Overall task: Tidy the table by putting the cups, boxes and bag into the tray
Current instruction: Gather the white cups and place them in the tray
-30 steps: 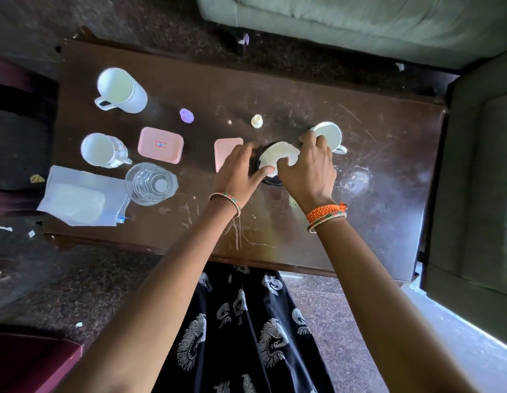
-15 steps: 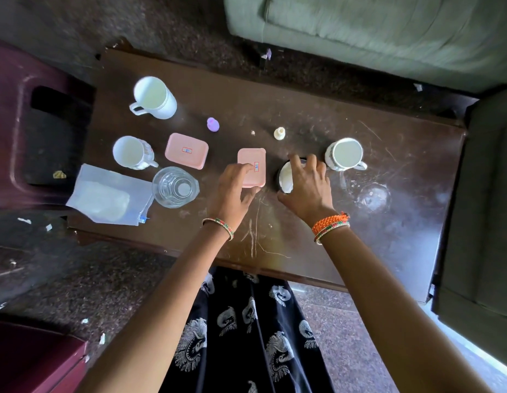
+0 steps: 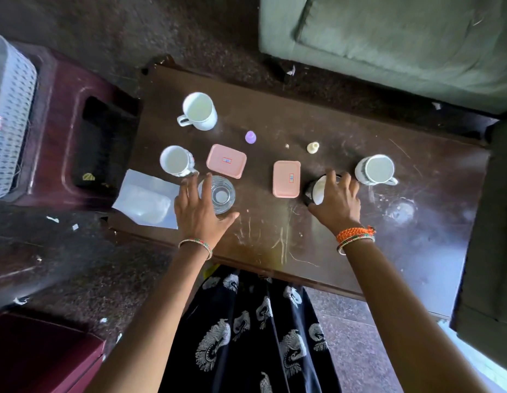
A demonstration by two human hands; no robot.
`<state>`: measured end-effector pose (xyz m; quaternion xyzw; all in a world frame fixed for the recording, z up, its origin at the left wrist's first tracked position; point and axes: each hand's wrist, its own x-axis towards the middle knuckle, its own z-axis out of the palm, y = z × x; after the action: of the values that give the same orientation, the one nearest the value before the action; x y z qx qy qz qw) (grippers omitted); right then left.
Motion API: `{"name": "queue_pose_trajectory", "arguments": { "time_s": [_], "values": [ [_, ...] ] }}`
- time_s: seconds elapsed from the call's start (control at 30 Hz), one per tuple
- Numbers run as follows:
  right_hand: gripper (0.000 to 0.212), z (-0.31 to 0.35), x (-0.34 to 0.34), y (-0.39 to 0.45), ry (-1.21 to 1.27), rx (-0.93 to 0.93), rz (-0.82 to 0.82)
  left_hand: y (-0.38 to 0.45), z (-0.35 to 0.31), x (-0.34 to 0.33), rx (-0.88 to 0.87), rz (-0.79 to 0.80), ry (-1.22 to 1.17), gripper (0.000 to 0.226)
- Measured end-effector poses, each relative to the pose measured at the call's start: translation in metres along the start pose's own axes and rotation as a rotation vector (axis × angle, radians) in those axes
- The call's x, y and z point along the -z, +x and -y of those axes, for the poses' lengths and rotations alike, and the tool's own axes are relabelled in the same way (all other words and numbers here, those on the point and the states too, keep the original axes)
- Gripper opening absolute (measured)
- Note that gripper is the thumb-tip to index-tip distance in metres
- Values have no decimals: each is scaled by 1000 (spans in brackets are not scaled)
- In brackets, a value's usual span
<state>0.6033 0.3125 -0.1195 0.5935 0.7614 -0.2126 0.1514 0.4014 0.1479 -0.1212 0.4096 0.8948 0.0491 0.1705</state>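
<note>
Curling my right hand over a dark cup with a white inside, my fingers wrap its rim, holding it on the worktop. My left hand hangs spread wide over a clear glass, fingers straight, gripping nothing. Just beside the dark cup lies a pink box; a second pink box sits beyond the glass. White mugs stand at the right, near left and far left. A clear bag lies at the worktop's left edge. A white perforated basket rests on a maroon stool further left.
</note>
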Motion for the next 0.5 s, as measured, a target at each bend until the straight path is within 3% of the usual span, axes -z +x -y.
{"name": "queue_pose_trajectory", "arguments": {
  "time_s": [0.17,0.5],
  "values": [
    [80,4,-3,-9,23,-52,-19,11,16,-11,45,137,-137,99],
    [82,14,25,-4,80,-62,-123,24,18,-16,-20,136,-196,87]
  ]
}}
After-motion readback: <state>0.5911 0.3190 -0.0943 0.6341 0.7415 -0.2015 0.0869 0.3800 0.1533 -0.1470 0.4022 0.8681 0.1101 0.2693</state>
